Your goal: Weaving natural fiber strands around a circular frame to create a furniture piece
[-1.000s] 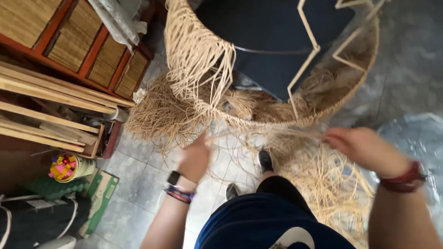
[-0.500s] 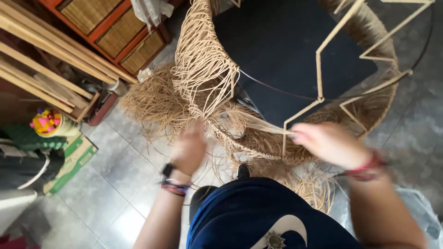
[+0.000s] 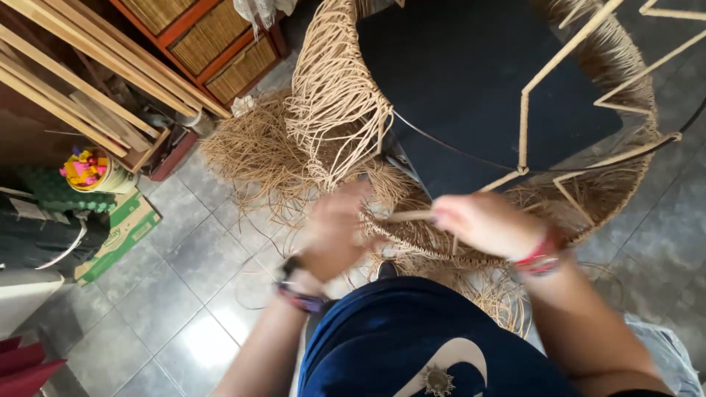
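Both hands worked at the near rim of a large round woven frame (image 3: 588, 184), which stood right in front of the person so the weave edge sat within easy reach. Right hand (image 3: 485, 223) was closed around a pale rattan strand (image 3: 408, 216), pinching it near the end and holding it roughly level, pointed toward the left hand, probably to keep tension while it fed into the weave. Left hand (image 3: 334, 231) was motion-blurred; it sat against the woven band (image 3: 412, 239) with fingers curled, but I couldn't tell whether it was clamped on anything. Loose rattan strands (image 3: 334, 110) hung off the frame's left side, unwoven, draped down out of the work zone. A heap of cut fibre (image 3: 254, 151) lay on the tiled floor (image 3: 184, 272) just beside the frame, close enough to draw from. Bare frame rods (image 3: 523, 125) stood exposed above the dark interior, not yet covered. Wooden slats (image 3: 81, 81) and a cane-panelled cabinet (image 3: 213, 44) were well apart, upper left.
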